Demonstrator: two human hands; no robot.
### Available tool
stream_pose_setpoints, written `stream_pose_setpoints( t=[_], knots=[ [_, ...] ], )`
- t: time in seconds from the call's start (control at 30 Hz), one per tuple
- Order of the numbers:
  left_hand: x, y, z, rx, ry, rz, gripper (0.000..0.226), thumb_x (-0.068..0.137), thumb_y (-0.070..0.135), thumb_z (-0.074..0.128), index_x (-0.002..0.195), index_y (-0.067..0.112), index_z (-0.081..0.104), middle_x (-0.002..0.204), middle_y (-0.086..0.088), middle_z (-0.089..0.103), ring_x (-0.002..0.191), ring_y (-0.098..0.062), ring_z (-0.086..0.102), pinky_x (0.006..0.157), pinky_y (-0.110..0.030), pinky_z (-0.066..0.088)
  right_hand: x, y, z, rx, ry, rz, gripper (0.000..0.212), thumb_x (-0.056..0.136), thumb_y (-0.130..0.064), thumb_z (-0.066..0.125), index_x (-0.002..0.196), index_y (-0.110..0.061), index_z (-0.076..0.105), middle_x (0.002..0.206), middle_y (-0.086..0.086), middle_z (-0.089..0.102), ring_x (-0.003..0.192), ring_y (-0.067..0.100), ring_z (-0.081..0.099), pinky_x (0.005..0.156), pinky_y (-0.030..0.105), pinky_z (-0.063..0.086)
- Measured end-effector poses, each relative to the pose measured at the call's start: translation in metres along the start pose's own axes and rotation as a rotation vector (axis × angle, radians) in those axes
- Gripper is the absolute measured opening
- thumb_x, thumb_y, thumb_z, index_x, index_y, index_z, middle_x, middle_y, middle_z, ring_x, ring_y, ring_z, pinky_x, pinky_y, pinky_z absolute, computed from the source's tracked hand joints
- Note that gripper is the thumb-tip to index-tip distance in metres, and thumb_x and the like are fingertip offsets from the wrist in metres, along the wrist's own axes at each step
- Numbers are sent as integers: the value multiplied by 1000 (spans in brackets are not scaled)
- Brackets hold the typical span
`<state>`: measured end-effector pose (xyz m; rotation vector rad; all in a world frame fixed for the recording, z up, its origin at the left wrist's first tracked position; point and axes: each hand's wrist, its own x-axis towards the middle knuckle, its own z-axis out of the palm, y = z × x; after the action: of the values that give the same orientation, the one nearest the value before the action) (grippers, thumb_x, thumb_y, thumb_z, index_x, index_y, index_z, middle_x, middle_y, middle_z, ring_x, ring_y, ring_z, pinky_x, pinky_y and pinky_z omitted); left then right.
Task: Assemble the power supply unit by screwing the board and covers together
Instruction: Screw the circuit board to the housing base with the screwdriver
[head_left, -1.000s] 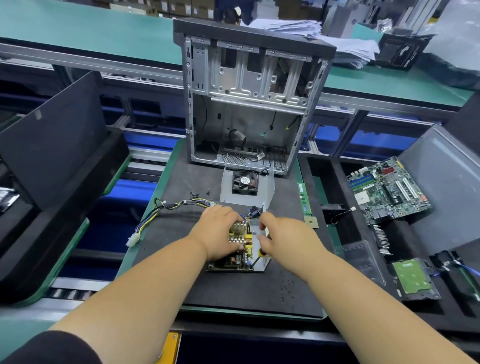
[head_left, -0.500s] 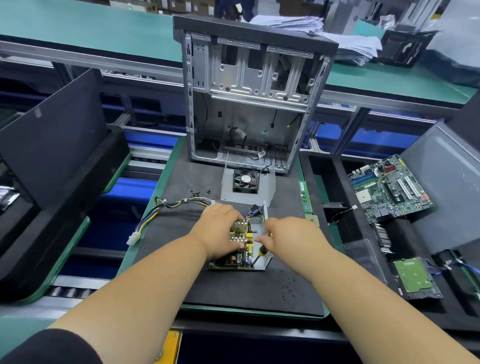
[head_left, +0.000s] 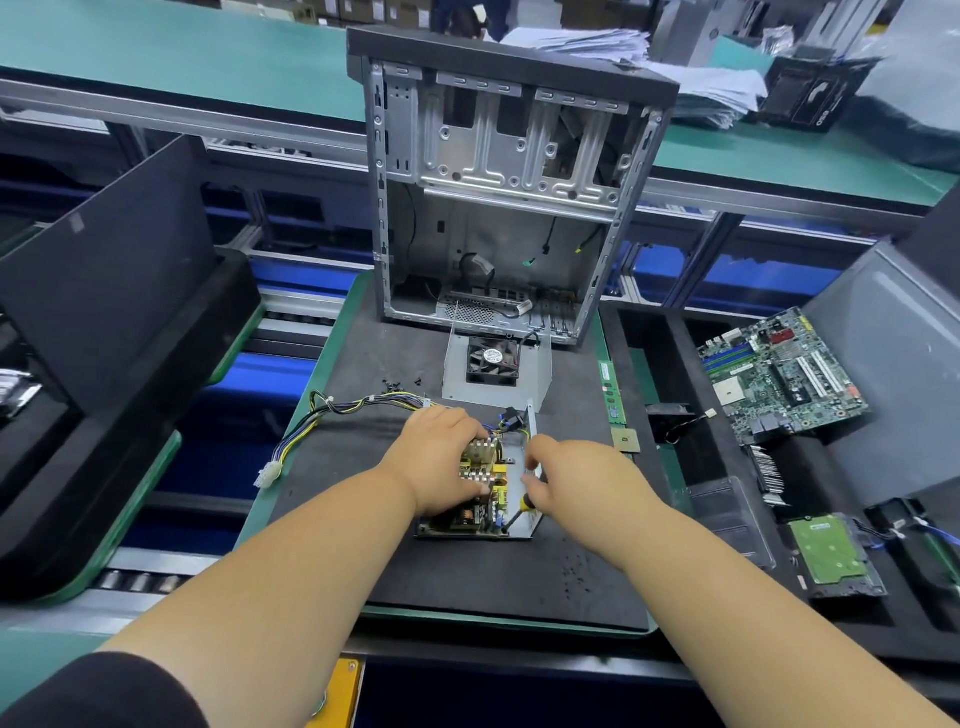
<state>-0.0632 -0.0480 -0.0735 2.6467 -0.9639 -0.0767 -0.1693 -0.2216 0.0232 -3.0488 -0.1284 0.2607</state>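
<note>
The power supply board (head_left: 475, 512), with yellow parts and metal heat sinks, lies in its grey metal base cover (head_left: 522, 519) on the black mat (head_left: 467, 571). My left hand (head_left: 441, 462) grips the board from the left, fingers curled over the heat sinks. My right hand (head_left: 576, 480) holds a screwdriver (head_left: 519, 512) with a yellow and black handle; its shaft slants down to the board's near right corner. The other cover (head_left: 496, 379), carrying a black fan, stands just behind. A cable bundle (head_left: 332, 415) runs left from the board.
An open computer case (head_left: 498, 187) stands upright at the back of the mat. Several small black screws (head_left: 397, 385) lie left of the fan cover. A memory stick (head_left: 612, 392) and a chip (head_left: 626, 439) lie on the mat's right edge. A motherboard (head_left: 779, 376) and hard drive (head_left: 828, 556) sit in trays at right.
My right hand shifted slightly down and right, then back up along the cover's right wall, keeping the screwdriver at the board's corner. My left hand stayed on the board.
</note>
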Motion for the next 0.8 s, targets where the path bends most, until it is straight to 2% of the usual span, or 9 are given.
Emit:
stream_pose_setpoints(
  t=[0.1, 0.2, 0.27, 0.43, 0.6, 0.7, 0.8],
  knots=[
    [0, 0, 0, 2, 0, 2, 66, 73, 59, 71, 129, 31, 51, 124, 10, 52, 124, -15, 41, 111, -32, 22, -2, -1, -4, 73, -20, -35, 30, 97, -48, 49, 106, -19, 46, 95, -2, 62, 84, 24, 56, 66, 36, 46],
    [1, -1, 1, -1, 2, 3, 66, 72, 58, 71, 129, 30, 52, 124, 10, 53, 124, -16, 42, 110, -31, 22, -2, 1, -10, 105, -90, -51, 18, 96, -37, 52, 100, -21, 45, 100, -2, 60, 88, 23, 54, 73, 37, 48],
    [1, -1, 1, -2, 3, 1, 66, 72, 58, 72, 129, 30, 52, 124, 10, 53, 124, -16, 42, 110, -31, 21, 0, 3, -11, 102, -93, -32, 14, 96, -32, 54, 100, -21, 46, 98, -1, 61, 85, 22, 52, 70, 35, 46],
    [0, 0, 1, -5, 15, -1, 67, 72, 58, 72, 129, 30, 52, 123, 10, 53, 123, -16, 42, 108, -30, 21, 7, -2, -6, 17, -30, -18, 25, 97, -39, 53, 106, -16, 47, 88, 2, 59, 76, 24, 50, 61, 33, 38],
    [-1, 1, 0, -2, 25, 1, 66, 72, 58, 73, 128, 30, 53, 121, 10, 53, 121, -15, 42, 106, -30, 22, 12, -9, 6, -34, 24, 7, 31, 98, -44, 50, 94, -19, 33, 67, -5, 35, 69, 26, 45, 51, 32, 27],
    [-1, 2, 0, 4, 26, 2, 65, 72, 58, 73, 128, 29, 53, 123, 10, 54, 121, -15, 42, 106, -29, 21, 14, -10, 12, -69, 67, 44, 32, 99, -45, 47, 92, -18, 31, 63, -6, 33, 65, 25, 44, 44, 31, 20],
    [-2, 3, -2, 9, 25, -1, 66, 72, 57, 73, 128, 29, 54, 123, 9, 54, 121, -16, 42, 107, -29, 22, 15, -9, 14, -68, 82, 59, 31, 100, -45, 45, 92, -18, 31, 63, -6, 33, 62, 23, 43, 44, 30, 20]
  ],
)
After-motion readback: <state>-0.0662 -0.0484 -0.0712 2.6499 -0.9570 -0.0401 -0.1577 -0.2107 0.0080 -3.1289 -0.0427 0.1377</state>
